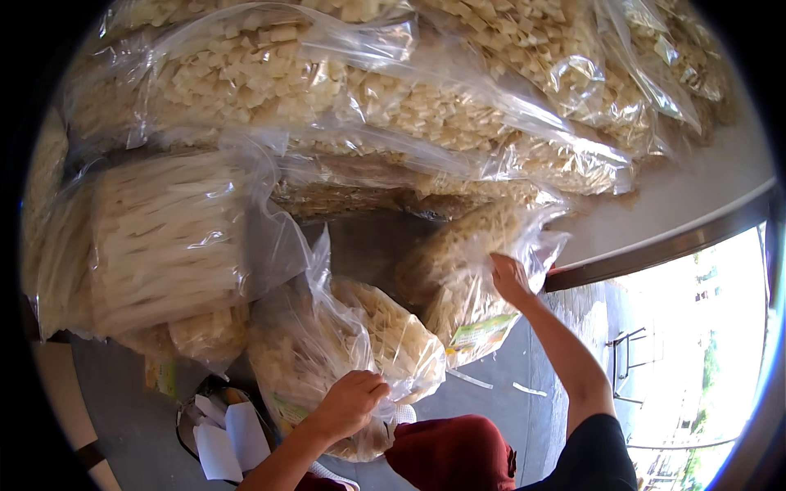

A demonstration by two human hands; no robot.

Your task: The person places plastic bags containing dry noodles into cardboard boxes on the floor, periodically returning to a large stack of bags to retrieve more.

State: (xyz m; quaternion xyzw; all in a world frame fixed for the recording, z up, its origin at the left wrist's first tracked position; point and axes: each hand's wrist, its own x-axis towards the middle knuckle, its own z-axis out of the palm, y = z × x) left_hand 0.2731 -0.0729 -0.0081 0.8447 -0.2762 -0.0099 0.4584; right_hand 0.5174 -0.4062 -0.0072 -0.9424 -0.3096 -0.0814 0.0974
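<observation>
My left hand point(354, 403), low in the middle, is closed on the loose plastic of a clear bag point(307, 348) of pale, flat dried strips, like noodles. That bag stands near my knees, with another noodle bag point(393, 331) pressed against its right side. Farther right, my right hand point(512, 280) is closed on the crinkled plastic edge of a third clear bag point(467, 303). This one leans at a tilt and has a green and yellow label point(483, 331) near its bottom. The fingertips of both hands are partly hidden.
Large clear bags point(237, 74) of pale, short flat pieces are piled across the far side. A big bag of long strips point(168, 237) lies at left. White papers point(233, 434) stick out of a dark container below it. Dark red cloth point(450, 454) covers my knee over the grey floor point(508, 385).
</observation>
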